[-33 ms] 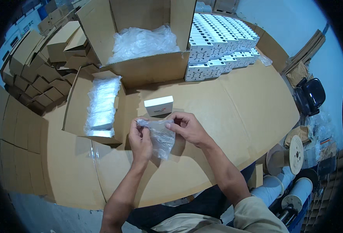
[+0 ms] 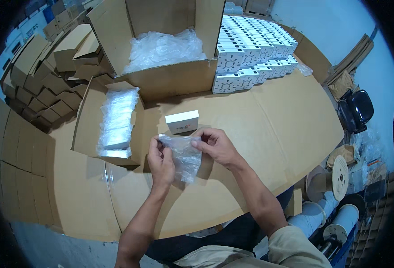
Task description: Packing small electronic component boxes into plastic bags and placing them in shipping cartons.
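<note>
A clear bubble-wrap bag (image 2: 186,156) hangs between my hands, its top edge pinched at both corners. My left hand (image 2: 162,163) grips the bag's left corner between thumb and fingers. On the other corner, my right hand (image 2: 217,147) pinches with thumb and forefinger. Just beyond the bag, a small white box (image 2: 182,121) stands on the cardboard-covered table, touched by neither hand. To the left is an open carton (image 2: 86,118) holding a row of bubble-wrapped white boxes (image 2: 118,120).
A large open carton (image 2: 179,80) at the back holds a heap of clear bags (image 2: 165,49). Stacked white boxes (image 2: 255,49) stand at the back right. Folded brown cartons (image 2: 49,85) pile up at the left. Spools (image 2: 340,177) sit off the table's right edge.
</note>
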